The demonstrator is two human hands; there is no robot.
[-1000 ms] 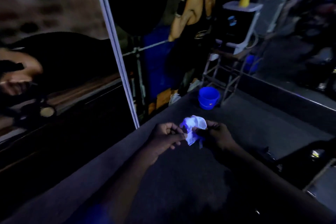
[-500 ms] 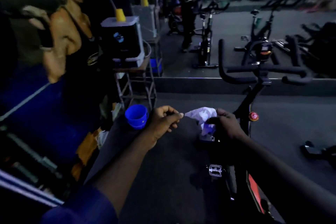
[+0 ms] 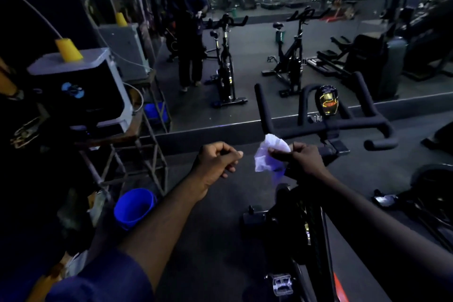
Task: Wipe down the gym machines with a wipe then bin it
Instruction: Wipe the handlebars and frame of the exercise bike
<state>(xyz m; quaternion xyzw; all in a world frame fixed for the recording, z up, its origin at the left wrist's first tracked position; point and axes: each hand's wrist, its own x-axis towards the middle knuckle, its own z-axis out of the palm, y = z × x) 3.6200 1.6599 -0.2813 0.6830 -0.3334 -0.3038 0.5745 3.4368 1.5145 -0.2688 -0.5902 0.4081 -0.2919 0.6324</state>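
The right hand [image 3: 302,160] is pinching the crumpled white wipe [image 3: 266,155] just below the bike handlebar [image 3: 328,127]. The left hand [image 3: 217,162] is curling into a fist beside the wipe, not touching it. In this dim light it seems to be holding nothing.

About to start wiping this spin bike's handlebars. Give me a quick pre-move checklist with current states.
1. Wipe held: ok, right hand pinches it.
2. Left hand free: ok, curled, holding nothing.
3. Handlebars ahead: ok, just beyond the wipe.
4. Wipe touching handlebars: cannot tell.
5. Blue bucket for binning: ok, on the floor at left.
6. Wipe dampness: cannot tell.
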